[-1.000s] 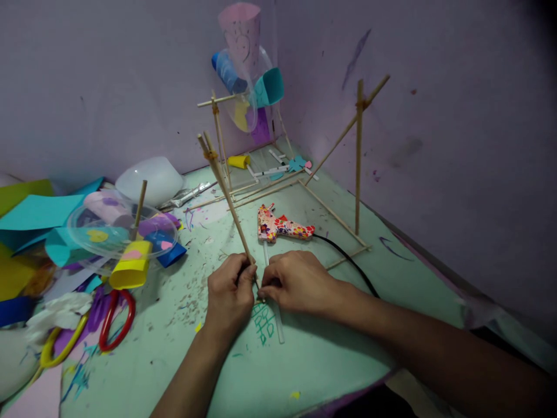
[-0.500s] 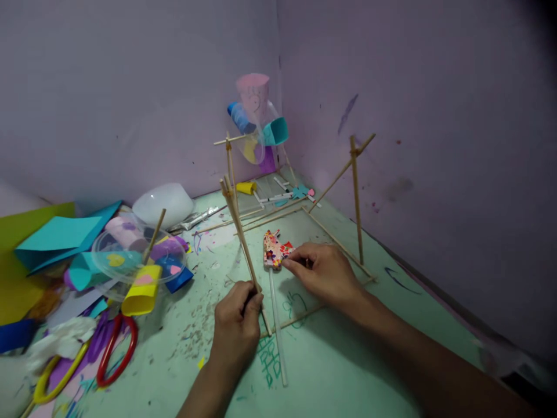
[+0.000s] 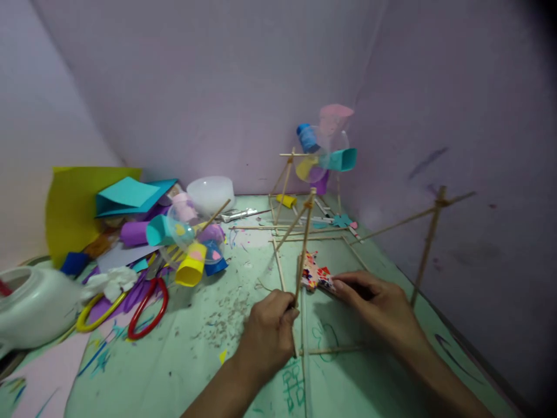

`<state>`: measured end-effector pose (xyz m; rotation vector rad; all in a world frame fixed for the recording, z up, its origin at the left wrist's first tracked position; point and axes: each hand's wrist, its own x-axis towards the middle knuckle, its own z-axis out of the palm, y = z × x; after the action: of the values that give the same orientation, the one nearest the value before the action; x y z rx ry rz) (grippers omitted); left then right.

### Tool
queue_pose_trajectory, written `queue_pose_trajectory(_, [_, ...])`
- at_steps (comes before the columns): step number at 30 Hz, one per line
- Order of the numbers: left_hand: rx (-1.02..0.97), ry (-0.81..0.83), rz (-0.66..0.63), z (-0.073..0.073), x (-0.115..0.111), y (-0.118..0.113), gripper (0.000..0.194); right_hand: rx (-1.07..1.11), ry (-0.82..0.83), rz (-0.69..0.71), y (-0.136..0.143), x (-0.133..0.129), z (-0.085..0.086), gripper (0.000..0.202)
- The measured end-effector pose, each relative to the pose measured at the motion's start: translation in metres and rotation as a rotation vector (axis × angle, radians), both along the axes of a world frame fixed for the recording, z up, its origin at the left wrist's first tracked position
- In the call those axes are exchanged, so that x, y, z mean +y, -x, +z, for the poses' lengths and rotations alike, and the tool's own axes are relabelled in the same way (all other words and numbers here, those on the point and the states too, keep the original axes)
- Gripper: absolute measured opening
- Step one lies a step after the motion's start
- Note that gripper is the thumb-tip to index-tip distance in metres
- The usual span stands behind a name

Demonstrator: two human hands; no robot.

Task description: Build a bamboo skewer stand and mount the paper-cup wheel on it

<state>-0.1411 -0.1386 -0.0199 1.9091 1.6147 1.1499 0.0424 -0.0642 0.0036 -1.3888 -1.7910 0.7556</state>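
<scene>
My left hand (image 3: 272, 328) is closed around the lower part of a thin wooden stick (image 3: 306, 244), one leg of an upright frame whose sticks are tied at the top. Just right of that leg is what looks like a small flower-patterned glue gun (image 3: 310, 276), its tip pointing away from me. A long translucent glue stick (image 3: 305, 348) runs from its back end towards me. The thumb and fingers of my right hand (image 3: 376, 302) pinch the end of its handle. The wooden leg partly covers the glue gun's left side.
A second stick upright (image 3: 429, 249) stands at right. Behind is a wheel of paper cups (image 3: 335, 157) on a stand. Another cup wheel (image 3: 191, 235), red-handled scissors (image 3: 148, 310), a white bowl (image 3: 211, 194) and a white pot (image 3: 39, 305) crowd the left. Walls close off the back and right.
My view has turned left, so everything sits further right and the white pot shows. The left-hand frame leans less and its stick tops have spread apart. Both hands keep their places.
</scene>
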Motion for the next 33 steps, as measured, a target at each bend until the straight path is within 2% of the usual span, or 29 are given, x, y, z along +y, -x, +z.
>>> queue_pose_trajectory(3, [-0.017, -0.01, -0.018, -0.001, 0.0, 0.001, 0.013, -0.014, -0.015, -0.004, 0.002, 0.018, 0.01, 0.025])
queue_pose_trajectory(6, [-0.013, -0.001, -0.021, -0.002, 0.0, 0.001, 0.012, -0.031, -0.108, 0.069, 0.017, 0.044, 0.018, 0.022])
queue_pose_trajectory(10, [0.023, -0.016, -0.033, -0.003, 0.0, 0.001, 0.013, -0.1, -0.208, 0.3, 0.048, 0.076, 0.017, 0.021])
queue_pose_trajectory(14, [0.035, -0.031, -0.041, -0.002, 0.0, 0.001, 0.014, -0.154, -0.249, 0.552, 0.071, 0.098, 0.005, 0.022])
queue_pose_trajectory(16, [0.035, -0.031, -0.042, -0.002, 0.0, 0.002, 0.013, -0.166, -0.301, 0.625, 0.078, 0.106, -0.001, 0.018])
queue_pose_trajectory(20, [0.029, -0.024, -0.053, -0.003, 0.001, 0.003, 0.012, -0.215, -0.42, 0.672, 0.082, 0.114, -0.009, 0.014])
queue_pose_trajectory(24, [0.025, -0.04, -0.051, -0.003, 0.002, 0.002, 0.013, -0.289, -0.506, 0.667, 0.084, 0.112, -0.008, 0.014])
queue_pose_trajectory(33, [-0.005, -0.032, -0.032, -0.003, -0.001, 0.002, 0.014, -0.264, -0.515, 0.679, 0.089, 0.106, -0.003, 0.015])
